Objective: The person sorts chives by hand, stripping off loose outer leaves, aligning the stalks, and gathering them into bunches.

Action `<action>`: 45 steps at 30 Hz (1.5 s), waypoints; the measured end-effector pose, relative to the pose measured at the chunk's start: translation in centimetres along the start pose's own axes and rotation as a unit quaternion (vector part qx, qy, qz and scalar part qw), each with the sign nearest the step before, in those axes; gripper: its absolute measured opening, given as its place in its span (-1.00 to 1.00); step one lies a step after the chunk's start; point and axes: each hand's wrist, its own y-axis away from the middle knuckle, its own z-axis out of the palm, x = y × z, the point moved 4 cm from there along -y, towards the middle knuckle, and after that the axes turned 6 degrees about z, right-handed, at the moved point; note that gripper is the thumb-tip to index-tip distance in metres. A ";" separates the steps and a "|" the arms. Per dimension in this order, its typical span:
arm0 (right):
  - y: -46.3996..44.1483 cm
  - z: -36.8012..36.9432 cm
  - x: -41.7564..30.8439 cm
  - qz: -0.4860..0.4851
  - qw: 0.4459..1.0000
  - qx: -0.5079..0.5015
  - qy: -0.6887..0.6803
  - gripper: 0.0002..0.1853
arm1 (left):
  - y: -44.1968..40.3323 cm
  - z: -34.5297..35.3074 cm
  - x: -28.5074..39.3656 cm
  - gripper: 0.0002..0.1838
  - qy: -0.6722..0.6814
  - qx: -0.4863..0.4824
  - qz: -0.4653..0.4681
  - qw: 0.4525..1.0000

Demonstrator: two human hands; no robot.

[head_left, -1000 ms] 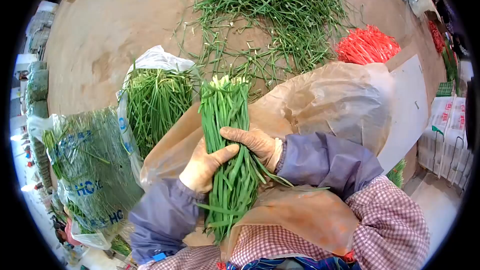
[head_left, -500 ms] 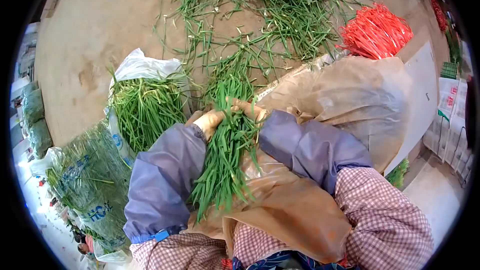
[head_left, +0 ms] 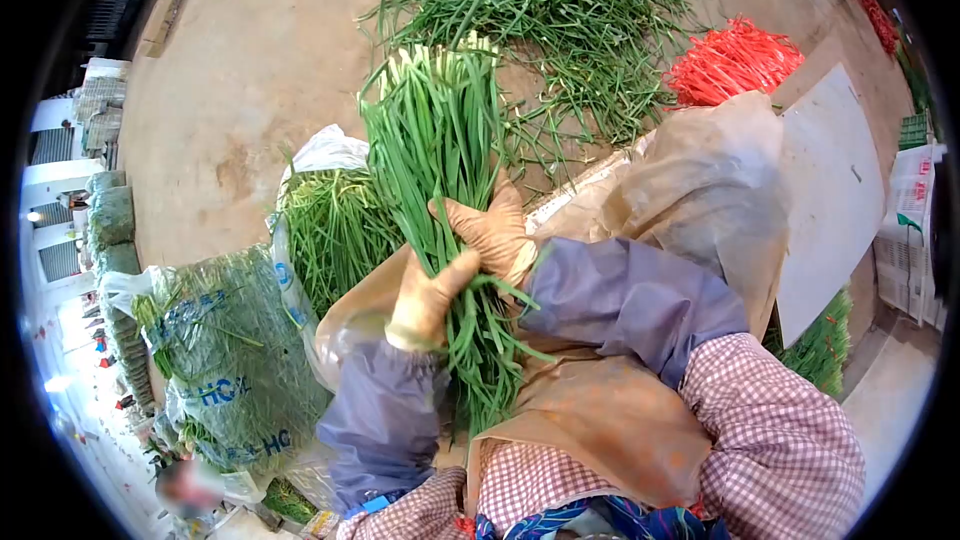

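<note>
A thick bunch of garlic chives [head_left: 435, 140] stands upright in front of me, pale cut ends at the top and leaf tips hanging toward my lap. My left hand [head_left: 432, 302], in a tan glove, is closed around its lower middle. Just above and to the right, my right hand [head_left: 492, 230], gloved too, grips the bunch from its right side, thumb across the stems. The fingers behind the stems are hidden. A brown apron [head_left: 590, 420] covers my lap below.
Loose chives [head_left: 560, 10] lie heaped at the back. Red ties [head_left: 735, 62] are piled at the right, near a white board [head_left: 830, 200]. To the left stand an open bag of chives [head_left: 335, 230] and a full clear plastic bag [head_left: 230, 370]. A white crate [head_left: 908, 230] sits far right.
The bunch has come up off the heap to upright, its pale ends now showing. Both hands have shifted their hold on it, and the head view has turned slightly.
</note>
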 end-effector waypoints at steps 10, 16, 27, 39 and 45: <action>5.8 1.0 -2.0 0.098 0.992 -0.034 -0.078 -0.69 | 6.3 2.5 -4.0 -0.30 0.024 0.002 0.036 0.999; 7.7 3.4 -4.4 0.313 0.882 -0.253 -0.245 -0.29 | 8.6 -2.5 -1.3 -0.47 -0.109 0.105 0.080 0.985; 1.4 4.2 0.8 0.067 0.993 -0.046 -0.090 -0.77 | 17.5 -9.1 -2.6 -0.50 -0.300 0.116 0.150 0.935; -11.5 -6.3 -10.4 -0.025 0.965 0.117 0.235 -0.78 | 18.8 -12.2 -7.4 -0.37 -0.274 0.065 0.068 0.957; 4.2 4.4 -6.3 0.021 0.852 -0.244 0.463 -0.66 | 18.0 -10.6 -6.9 -0.41 -0.247 0.086 0.063 0.963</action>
